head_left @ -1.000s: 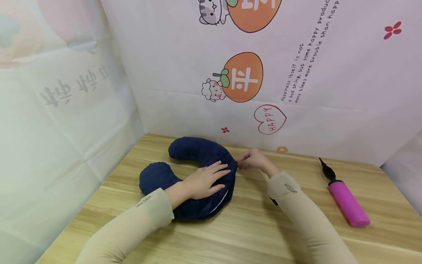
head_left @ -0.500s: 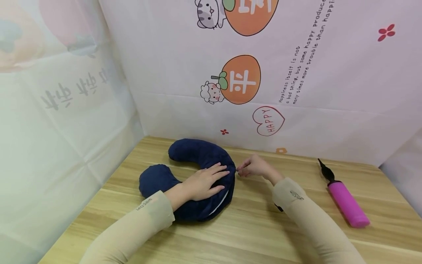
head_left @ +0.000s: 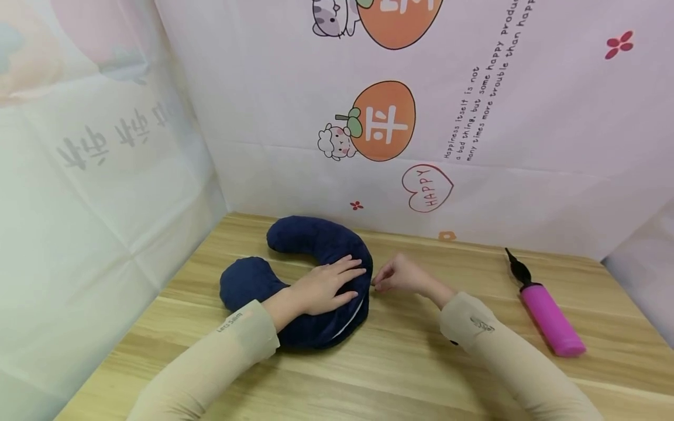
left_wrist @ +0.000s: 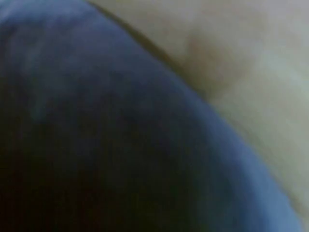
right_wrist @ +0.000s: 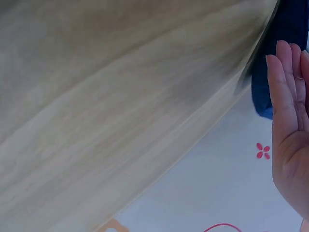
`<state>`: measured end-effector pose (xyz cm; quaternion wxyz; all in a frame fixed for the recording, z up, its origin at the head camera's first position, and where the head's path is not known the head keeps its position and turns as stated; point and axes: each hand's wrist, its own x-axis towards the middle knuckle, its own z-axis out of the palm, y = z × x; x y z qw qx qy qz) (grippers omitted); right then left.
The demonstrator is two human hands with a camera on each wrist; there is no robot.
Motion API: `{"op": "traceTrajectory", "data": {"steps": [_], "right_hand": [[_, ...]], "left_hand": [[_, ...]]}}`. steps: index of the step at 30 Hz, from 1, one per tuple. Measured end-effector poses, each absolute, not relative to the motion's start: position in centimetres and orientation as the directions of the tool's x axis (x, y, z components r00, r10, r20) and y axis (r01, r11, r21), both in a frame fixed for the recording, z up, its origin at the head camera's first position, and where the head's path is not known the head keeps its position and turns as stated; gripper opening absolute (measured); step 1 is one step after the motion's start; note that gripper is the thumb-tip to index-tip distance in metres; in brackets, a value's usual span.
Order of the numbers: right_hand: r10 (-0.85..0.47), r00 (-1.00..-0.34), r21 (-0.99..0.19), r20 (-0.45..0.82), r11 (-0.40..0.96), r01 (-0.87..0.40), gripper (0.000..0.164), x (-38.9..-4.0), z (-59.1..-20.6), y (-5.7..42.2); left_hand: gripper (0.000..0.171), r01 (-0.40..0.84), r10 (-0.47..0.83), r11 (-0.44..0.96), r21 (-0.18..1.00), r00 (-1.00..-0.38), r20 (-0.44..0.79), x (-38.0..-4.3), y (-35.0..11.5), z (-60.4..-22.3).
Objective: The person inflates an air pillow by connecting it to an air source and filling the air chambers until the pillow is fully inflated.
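Note:
A navy-blue U-shaped neck pillow [head_left: 321,237] lies on the wooden table, its open end toward the left. My left hand [head_left: 325,287] rests flat on top of it with the fingers spread. Along the pillow's outer right edge runs a slit [head_left: 348,323] where white shows through. At that same edge, above the slit, my right hand [head_left: 402,276] pinches a small dark zipper pull between thumb and fingertips; the fingers mostly hide it. The left wrist view holds only blurred blue pillow fabric [left_wrist: 120,96]. In the right wrist view, fingers [right_wrist: 285,92] lie beside the pillow [right_wrist: 263,87].
To the right on the table [head_left: 421,374] lies a pink hand pump [head_left: 552,321] with a black nozzle [head_left: 519,270] pointing toward the back. A white printed sheet [head_left: 295,105] hangs behind the table, and another [head_left: 105,222] hangs at the left.
My right hand has slid along the pillow's outer edge toward me, closer to the white slit. The left hand has stayed in place on the pillow. The head view has shifted slightly.

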<state>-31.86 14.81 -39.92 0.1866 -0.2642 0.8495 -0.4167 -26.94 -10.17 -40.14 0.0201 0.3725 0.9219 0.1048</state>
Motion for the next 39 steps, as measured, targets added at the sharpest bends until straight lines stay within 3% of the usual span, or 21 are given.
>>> {"op": "traceTrajectory", "data": {"steps": [7,16,26,39], "right_hand": [[-0.599,-0.801,-0.734,0.018,0.536,-0.417,0.007,-31.7,-39.6,15.0],[-0.507,-0.862,-0.721,-0.007,0.6,-0.347,0.01,-32.7,-39.9,15.8],[-0.573,-0.819,-0.692,-0.024,0.602,-0.4,0.006,-31.2,-39.3,15.2],[-0.537,-0.843,-0.713,0.029,0.58,-0.394,0.009,-30.5,-39.5,16.1]], "left_hand": [[0.055,0.662,0.666,0.721,0.205,-0.744,0.06,-27.6,-9.6,-39.9],[0.055,0.613,0.622,0.765,0.196,-0.783,0.023,-29.1,-7.9,-40.1],[0.053,0.604,0.612,0.768,0.212,-0.79,0.03,-29.3,-8.0,-39.9],[0.056,0.674,0.673,0.722,0.153,-0.736,0.068,-27.5,-8.5,-39.3]]}}
